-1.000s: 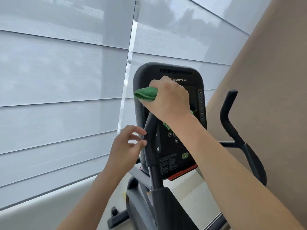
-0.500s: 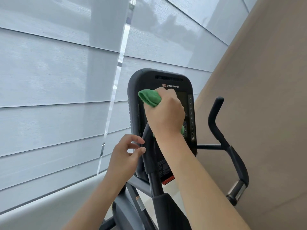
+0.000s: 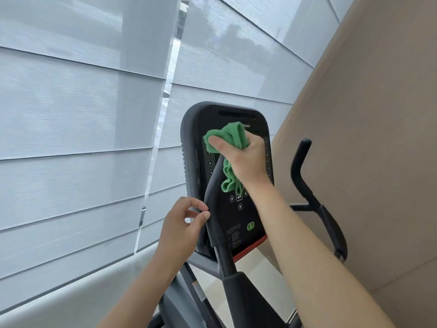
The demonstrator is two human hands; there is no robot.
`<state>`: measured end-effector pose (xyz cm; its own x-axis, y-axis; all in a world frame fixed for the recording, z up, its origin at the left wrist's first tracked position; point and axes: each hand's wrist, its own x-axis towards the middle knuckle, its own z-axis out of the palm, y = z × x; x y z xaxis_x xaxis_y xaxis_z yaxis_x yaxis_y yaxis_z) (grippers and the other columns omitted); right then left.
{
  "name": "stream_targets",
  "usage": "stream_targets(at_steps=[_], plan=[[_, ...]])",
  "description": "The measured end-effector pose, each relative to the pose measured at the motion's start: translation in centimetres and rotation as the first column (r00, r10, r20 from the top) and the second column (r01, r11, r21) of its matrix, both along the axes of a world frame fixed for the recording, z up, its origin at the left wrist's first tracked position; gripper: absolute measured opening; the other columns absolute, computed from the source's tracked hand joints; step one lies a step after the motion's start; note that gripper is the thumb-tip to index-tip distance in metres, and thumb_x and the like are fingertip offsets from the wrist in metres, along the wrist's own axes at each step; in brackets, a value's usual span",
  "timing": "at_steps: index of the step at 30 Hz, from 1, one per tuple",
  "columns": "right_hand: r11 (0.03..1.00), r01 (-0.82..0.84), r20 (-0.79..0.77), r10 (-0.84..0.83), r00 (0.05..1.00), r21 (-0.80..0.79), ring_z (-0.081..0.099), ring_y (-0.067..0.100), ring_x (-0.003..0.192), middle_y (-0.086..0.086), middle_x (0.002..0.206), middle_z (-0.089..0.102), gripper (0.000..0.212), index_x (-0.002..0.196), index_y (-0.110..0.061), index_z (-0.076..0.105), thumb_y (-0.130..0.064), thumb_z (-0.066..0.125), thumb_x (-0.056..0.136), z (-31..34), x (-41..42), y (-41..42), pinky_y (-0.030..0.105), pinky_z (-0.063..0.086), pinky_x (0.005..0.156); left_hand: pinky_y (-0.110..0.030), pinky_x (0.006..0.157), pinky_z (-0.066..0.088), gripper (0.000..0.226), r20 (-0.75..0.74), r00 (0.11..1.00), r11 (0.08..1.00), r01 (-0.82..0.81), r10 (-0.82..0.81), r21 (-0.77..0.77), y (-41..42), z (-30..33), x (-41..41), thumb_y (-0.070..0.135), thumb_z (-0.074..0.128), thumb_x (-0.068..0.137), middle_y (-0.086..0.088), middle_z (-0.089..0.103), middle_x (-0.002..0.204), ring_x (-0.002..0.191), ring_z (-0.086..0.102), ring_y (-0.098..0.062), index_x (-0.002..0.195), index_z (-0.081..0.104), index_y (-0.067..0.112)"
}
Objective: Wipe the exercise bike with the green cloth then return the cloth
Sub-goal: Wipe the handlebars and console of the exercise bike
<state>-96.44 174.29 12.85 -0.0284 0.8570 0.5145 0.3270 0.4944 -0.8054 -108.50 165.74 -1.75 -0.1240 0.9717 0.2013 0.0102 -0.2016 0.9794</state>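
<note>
right hand point(image 3: 246, 159) bunching green cloth point(image 3: 227, 138) against exercise bike point(image 3: 238, 216) console, left hand point(image 3: 181, 226) loosely curled, holding nothing, beside handlebar point(image 3: 215, 197)

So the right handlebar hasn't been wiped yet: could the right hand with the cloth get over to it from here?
Probably yes. The right hand grips the green cloth at the console, and the right handlebar stands just beside it with open space between. Only the beige wall close behind might cramp the wiping.

A gym or fitness room is showing here: an exercise bike point(image 3: 227, 185) with a console is standing by tall windows with lowered blinds point(image 3: 82, 114).
</note>
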Motion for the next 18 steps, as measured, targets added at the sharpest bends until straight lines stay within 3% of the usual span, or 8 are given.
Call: stream_targets(at_steps=[3,4,6,11,14,18], plan=[[0.911,0.326,-0.002,-0.336,0.942,0.253,0.071,0.015,0.09,0.002,0.098,0.074,0.023,0.098,-0.014,0.078,-0.03,0.088,0.085,-3.2,-1.9,-0.2,0.037,0.059,0.081,-0.028,0.077,0.049,0.016,0.003,1.0,0.999,-0.022,0.022,-0.031,0.1,-0.1,0.1,0.015,0.075,0.095,0.011,0.072,0.095,0.084,0.069,-0.007,0.09,0.068,0.028],[0.844,0.371,0.079,-0.431,0.899,0.387,0.069,0.018,0.1,0.0,0.112,0.072,0.023,0.105,-0.016,0.079,-0.028,0.084,0.087,-3.9,-2.1,-0.5,0.033,0.057,0.087,-0.028,0.076,0.048,0.015,0.003,1.0,0.999,-0.026,0.026,-0.039,0.2,-0.1,0.1,0.015,0.075,0.095,0.011,0.072,0.093,0.081,0.069,-0.007,0.09,0.068,0.027],[0.754,0.308,0.279,-0.539,0.795,0.58,0.059,0.027,0.119,0.003,0.137,0.063,0.033,0.121,-0.02,0.077,-0.02,0.076,0.088,-4.7,-1.6,-1.0,0.028,0.049,0.097,-0.03,0.075,0.049,0.013,0.011,1.0,0.999,-0.029,0.029,-0.042,0.2,-0.3,0.1,0.015,0.075,0.094,0.011,0.072,0.09,0.078,0.068,-0.009,0.091,0.068,0.026],[0.828,0.147,0.525,-0.469,0.711,0.541,0.034,0.032,0.149,0.007,0.165,0.035,0.066,0.151,-0.023,0.057,-0.007,0.072,0.089,-5.4,0.3,-2.4,0.03,0.03,0.122,-0.03,0.07,0.05,0.012,0.011,1.0,0.998,-0.024,0.024,-0.056,0.2,-0.5,0.2,0.019,0.076,0.094,0.006,0.071,0.076,0.07,0.066,-0.011,0.089,0.07,0.028],[0.84,0.168,0.513,-0.46,0.725,0.516,0.025,0.034,0.157,0.004,0.17,0.029,0.071,0.157,-0.022,0.05,0.001,0.066,0.092,-5.7,-0.1,-3.1,0.046,0.028,0.128,-0.03,0.068,0.051,0.009,0.023,1.0,0.998,0.008,-0.006,-0.059,0.2,-0.7,-0.1,0.024,0.076,0.094,0.005,0.071,0.073,0.067,0.065,-0.009,0.09,0.071,0.029],[0.822,0.169,0.476,-0.468,0.745,0.544,0.019,0.033,0.161,0.002,0.172,0.031,0.069,0.154,-0.019,0.054,0.01,0.064,0.092,-6.8,0.2,-4.4,0.047,0.029,0.128,-0.028,0.071,0.056,0.009,-0.018,0.997,0.995,0.078,-0.08,-0.068,-0.3,-1.5,-1.2,0.025,0.074,0.096,0.002,0.074,0.074,0.068,0.068,-0.008,0.09,0.071,0.032]])
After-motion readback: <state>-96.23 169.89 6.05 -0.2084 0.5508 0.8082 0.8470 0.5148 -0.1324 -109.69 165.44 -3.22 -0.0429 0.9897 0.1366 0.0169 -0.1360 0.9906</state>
